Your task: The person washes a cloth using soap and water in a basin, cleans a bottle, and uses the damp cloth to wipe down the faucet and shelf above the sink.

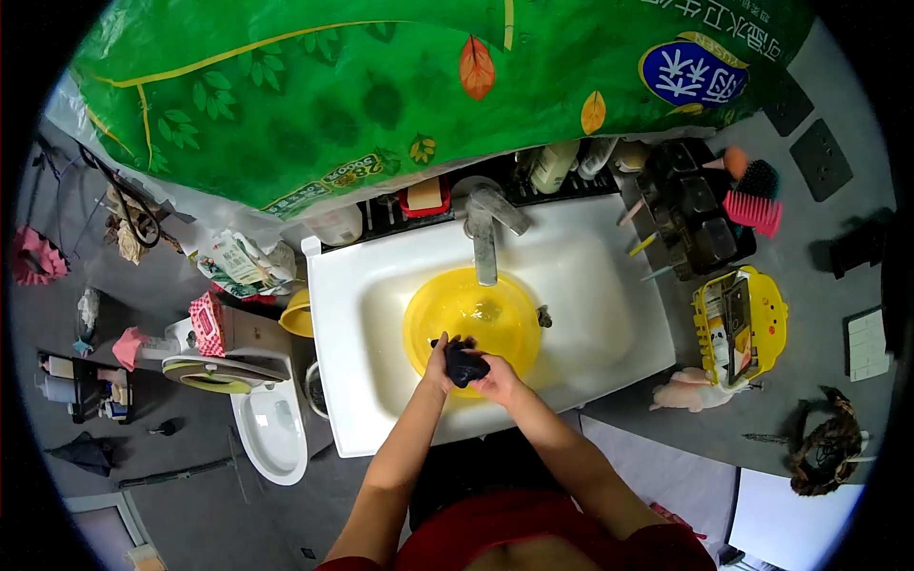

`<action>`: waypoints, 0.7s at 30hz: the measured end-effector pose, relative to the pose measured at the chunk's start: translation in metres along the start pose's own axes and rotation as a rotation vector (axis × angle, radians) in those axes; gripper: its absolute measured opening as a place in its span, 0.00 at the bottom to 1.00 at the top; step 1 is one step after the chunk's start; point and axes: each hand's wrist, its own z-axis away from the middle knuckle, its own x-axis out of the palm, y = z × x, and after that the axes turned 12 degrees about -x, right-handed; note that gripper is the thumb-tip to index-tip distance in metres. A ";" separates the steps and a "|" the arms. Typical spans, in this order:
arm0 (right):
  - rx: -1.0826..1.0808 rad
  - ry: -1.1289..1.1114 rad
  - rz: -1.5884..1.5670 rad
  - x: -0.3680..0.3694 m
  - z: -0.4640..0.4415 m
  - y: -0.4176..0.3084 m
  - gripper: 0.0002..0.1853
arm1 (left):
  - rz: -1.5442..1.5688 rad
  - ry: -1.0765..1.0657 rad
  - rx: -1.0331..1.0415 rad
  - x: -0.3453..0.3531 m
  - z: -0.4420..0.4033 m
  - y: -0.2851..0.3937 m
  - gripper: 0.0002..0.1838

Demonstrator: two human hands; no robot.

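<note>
A dark, crumpled cloth (466, 364) is held between both hands over the front part of a yellow basin (419, 328). My left hand (439, 364) grips its left side, and my right hand (497, 379) has its fingers on the right side. The basin holds water and sits in a white sink (609, 314). Above the basin's back part reaches a metal faucet (485, 243). Some of the fingertips are hidden by the cloth.
Behind the sink, a red soap dish (426, 197) and bottles (553, 167) stand under a large green package (333, 95). On the right are a black organizer (685, 214) and a yellow basket (769, 319). A toilet (271, 428) is at the left.
</note>
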 end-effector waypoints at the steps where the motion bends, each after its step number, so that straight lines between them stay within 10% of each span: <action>1: 0.018 -0.003 0.012 -0.003 -0.001 -0.003 0.18 | 0.048 -0.129 -0.032 -0.006 -0.007 0.001 0.13; 4: -0.080 0.327 0.410 0.011 0.012 -0.026 0.26 | 0.132 0.150 0.168 -0.010 -0.018 -0.001 0.11; 8: -0.444 -0.399 1.001 -0.013 0.011 -0.029 0.41 | 0.093 0.192 0.285 -0.006 -0.026 -0.022 0.07; 9: -0.774 -0.467 1.398 -0.009 0.008 -0.027 0.45 | 0.055 0.127 0.304 -0.004 -0.028 -0.033 0.06; 12: -0.827 -0.417 1.553 0.000 0.008 -0.043 0.48 | 0.032 0.044 0.131 0.001 -0.021 -0.042 0.09; 17: -0.711 -0.505 1.929 0.015 0.014 -0.063 0.15 | -0.371 0.164 0.010 0.006 -0.002 -0.021 0.14; 21: -0.973 -0.654 2.107 0.012 0.004 -0.058 0.14 | -0.688 0.129 -0.250 0.045 0.028 -0.005 0.21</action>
